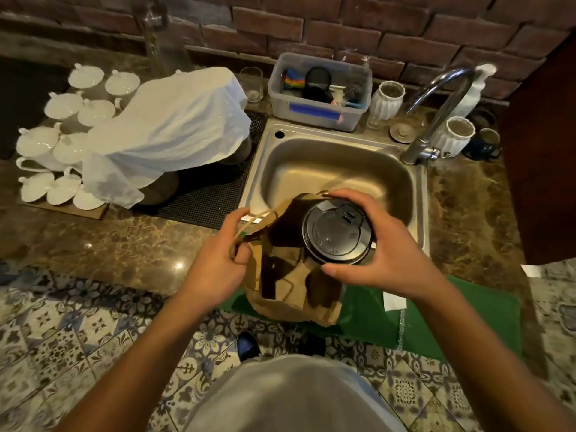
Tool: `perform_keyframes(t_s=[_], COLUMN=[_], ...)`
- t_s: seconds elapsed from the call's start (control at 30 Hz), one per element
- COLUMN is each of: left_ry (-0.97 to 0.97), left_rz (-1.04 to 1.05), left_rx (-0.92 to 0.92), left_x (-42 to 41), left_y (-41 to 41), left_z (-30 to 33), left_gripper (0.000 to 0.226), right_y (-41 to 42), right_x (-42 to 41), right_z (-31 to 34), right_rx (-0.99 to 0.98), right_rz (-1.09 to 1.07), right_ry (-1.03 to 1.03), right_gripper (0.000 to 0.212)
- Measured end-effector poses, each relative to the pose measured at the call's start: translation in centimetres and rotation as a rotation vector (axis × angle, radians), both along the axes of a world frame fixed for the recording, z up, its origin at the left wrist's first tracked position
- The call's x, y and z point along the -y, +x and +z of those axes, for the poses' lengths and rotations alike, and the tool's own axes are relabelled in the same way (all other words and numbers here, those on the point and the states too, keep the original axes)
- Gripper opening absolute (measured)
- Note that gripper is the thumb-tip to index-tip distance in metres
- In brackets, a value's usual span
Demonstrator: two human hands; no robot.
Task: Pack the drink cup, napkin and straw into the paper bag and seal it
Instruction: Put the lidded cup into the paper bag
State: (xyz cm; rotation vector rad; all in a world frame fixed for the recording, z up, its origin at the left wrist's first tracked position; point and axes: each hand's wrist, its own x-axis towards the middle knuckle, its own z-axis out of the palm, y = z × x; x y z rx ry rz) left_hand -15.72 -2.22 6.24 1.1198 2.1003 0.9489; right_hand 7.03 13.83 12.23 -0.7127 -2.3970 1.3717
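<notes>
The head view showed the drink cup [335, 233] from almost straight above, its dark lid facing the camera, so its long axis ran upright, in line with the open mouth of the paper bag [280, 275]. The cup sat at the bag's mouth on the side away from the left hand, its lid at or above the rim; how deep its body reached inside was hidden by the lid and the paper.

The right hand [383, 247] made the grip on the cup: fingers curved over the far edge of the lid, thumb on the near edge, clamped round it. The left hand [218, 263] pinched the bag's rim and handle [249, 222] on the opposite side from the cup, pulling the mouth wide. By my judgement the coming move turned on that alignment: the cup needed to travel straight down along its own axis, and the right hand, already on it, was the one to lower it while the left kept the mouth open.

The bag stood on a green mat [452, 316] at the tabletop's [124, 244] near edge, in front of the sink [336, 169]. A white napkin [394, 302] lay on the mat just beside the bag, near the right wrist. A thin pale strip below the napkin might have been the straw; I could not tell.
</notes>
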Motion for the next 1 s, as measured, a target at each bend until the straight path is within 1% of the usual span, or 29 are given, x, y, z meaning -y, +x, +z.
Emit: perform_keyframes(t_s=[0.2, 0.37, 0.47, 0.63, 0.8, 0.87, 1.0], left_ry=[-0.024, -0.027, -0.006, -0.012, -0.007, -0.01, -0.002], left_rz=[0.012, 0.027, 0.029, 0.055, 0.029, 0.013, 0.01], left_rx=[-0.024, -0.031, -0.005, 0.012, 0.026, 0.039, 0.05], left_x=[0.4, -0.1, -0.2, 0.1, -0.1, -0.1, 0.3], left_y=[-1.1, -0.8, -0.9, -1.4, -1.0, -1.0, -0.7], left_z=[0.1, 0.3, 0.1, 0.2, 0.5, 0.5, 0.5], left_gripper=[0.062, 0.063, 0.064, 0.062, 0.064, 0.065, 0.066], right_y=[-0.4, -2.4, -3.9, -5.1, -7.2, -8.2, -9.3], right_x=[0.2, 0.6, 0.3, -0.7, -1.3, -1.1, -1.0], right_z=[-0.1, -0.1, -1.0, -1.9, -2.4, -2.6, -3.4], right_rx=[0.078, 0.228, 0.345, 0.537, 0.696, 0.742, 0.808], right_rz=[0.089, 0.3, 0.378, 0.396, 0.426, 0.445, 0.474], right_ry=[0.103, 0.222, 0.32, 0.489, 0.587, 0.605, 0.568], right_gripper=[0.094, 0.091, 0.091, 0.1, 0.101, 0.097, 0.093])
